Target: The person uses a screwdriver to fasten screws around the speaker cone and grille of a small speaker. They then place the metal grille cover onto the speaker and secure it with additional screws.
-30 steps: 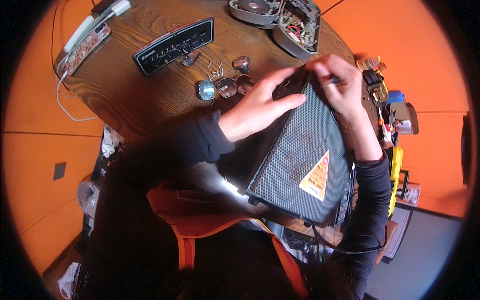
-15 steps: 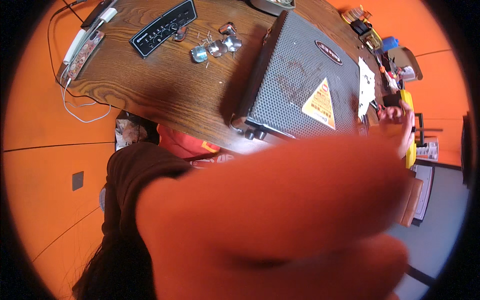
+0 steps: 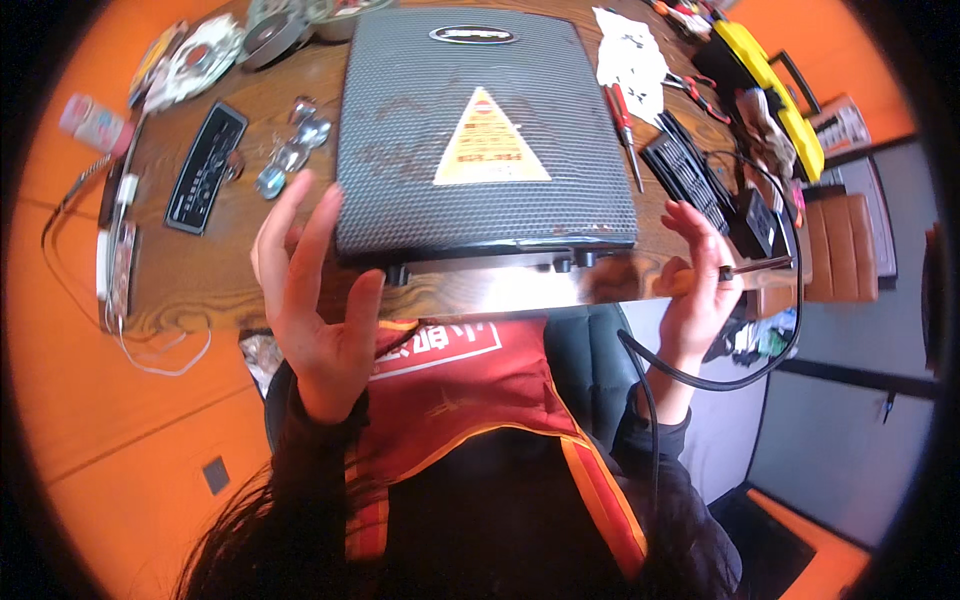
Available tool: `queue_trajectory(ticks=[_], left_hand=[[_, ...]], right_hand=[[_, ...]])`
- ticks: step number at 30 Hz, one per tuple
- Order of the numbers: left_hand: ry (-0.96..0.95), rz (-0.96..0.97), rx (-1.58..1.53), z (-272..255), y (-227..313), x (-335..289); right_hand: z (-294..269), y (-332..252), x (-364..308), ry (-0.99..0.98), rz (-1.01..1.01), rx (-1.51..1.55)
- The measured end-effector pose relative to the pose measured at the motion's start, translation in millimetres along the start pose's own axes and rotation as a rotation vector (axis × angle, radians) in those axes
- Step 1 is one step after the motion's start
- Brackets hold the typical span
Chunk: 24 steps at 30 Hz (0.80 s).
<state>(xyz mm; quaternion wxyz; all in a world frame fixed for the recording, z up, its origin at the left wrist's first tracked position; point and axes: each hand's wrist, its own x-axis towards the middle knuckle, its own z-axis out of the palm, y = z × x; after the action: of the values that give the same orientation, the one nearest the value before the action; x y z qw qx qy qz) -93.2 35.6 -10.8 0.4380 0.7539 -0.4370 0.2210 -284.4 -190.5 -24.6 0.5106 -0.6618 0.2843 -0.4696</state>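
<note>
A dark speaker box (image 3: pixel 480 130) lies on the table with its perforated grille up, a yellow triangular sticker on it. At its near left corner my left hand (image 3: pixel 315 290) is open, fingers spread, the fingertips beside the box's edge; whether they touch it I cannot tell. Off the near right corner, my right hand (image 3: pixel 695 285) is closed around a screwdriver (image 3: pixel 755 267), whose metal shaft points right. Most of its yellowish handle is hidden in the palm. Shiny metal corner pieces (image 3: pixel 290 157) and a black control panel (image 3: pixel 206 167) lie left of the box.
Right of the box lie a red-handled screwdriver (image 3: pixel 622 125), red-handled pliers (image 3: pixel 700 98), a black slotted case (image 3: pixel 688 165) and a yellow toolbox (image 3: pixel 770 85). A black cable (image 3: pixel 735 384) loops past my right wrist. Round parts (image 3: pixel 275 40) stand at the far left.
The view has swung right and the box now lies centred. An arm and hand that blurred across the foreground have dropped away; both my hands now show at the box's near side.
</note>
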Motion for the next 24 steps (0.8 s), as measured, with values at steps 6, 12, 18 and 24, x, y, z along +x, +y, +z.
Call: queue_trajectory(ticks=[6,12,18,24], left_hand=[[-0.101,-0.136,-0.272,14,-19,-13],[-0.089,-0.289,-0.408,13,-19,-15],[-0.099,-0.277,-0.391,14,-14,-16],[-0.116,-0.321,-0.414,11,-10,-19]], right_hand=[[8,3,-17,-0.229,-0.139,-0.201],[22,6,-8,-0.284,-0.14,-0.136],[24,12,-5,-0.269,-0.232,-0.105],[26,19,-8,-0.207,-0.282,-0.125]])
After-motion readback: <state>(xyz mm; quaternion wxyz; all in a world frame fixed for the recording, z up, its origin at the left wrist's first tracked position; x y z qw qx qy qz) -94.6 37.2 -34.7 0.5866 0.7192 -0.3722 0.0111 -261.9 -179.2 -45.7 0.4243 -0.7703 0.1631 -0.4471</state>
